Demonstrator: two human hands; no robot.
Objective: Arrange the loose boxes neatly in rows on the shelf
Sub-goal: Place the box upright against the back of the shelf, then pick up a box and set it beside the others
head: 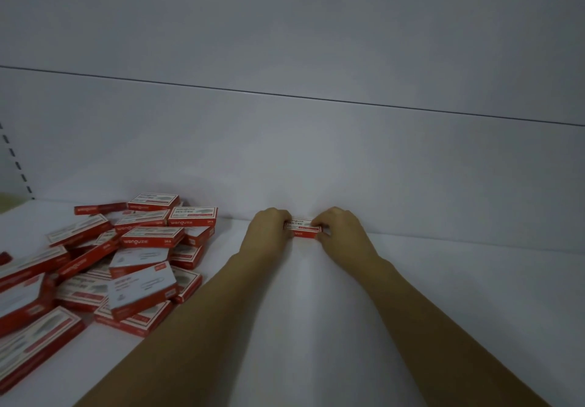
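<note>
Arms outstretched, left hand (271, 227) and right hand (341, 230) pinch one box (304, 232).

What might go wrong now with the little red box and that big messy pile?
1. The left hand and the right hand pinch one red box by the back wall. If it is set down crooked, the whole row after it may run crooked.
2. The left forearm lies close to the pile of boxes; pulling back could nudge it.
3. The pile's boxes lean on one another, so taking one may make others slide.
</note>
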